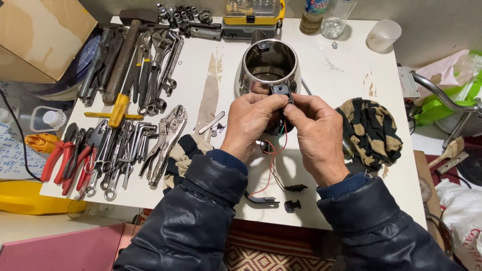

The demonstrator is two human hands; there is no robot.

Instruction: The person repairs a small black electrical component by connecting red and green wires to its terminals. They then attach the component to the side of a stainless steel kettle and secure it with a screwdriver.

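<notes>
Fingertips of the left hand (pixel 249 122) and right hand (pixel 315 131) pinch a small black plastic switch part (pixel 281 91) just before the shiny steel kettle body (pixel 267 65); its thin red wires (pixel 273 150), dangling below, could tear loose if tugged.

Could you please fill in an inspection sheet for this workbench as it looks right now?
Surface: white table, scuffed, paint worn in patches.
Job's things: small black part with red and green wires, held in front of an open steel kettle body.
Clutter: spanners, hammer and pliers on the left; locking pliers; patterned cloth; loose black clips.
Grippers: left hand and right hand both pinch the black part.
Cables: thin red wires trail down from the part.
Surroundings: cardboard box, plastic cup, bottles at the back.
</notes>
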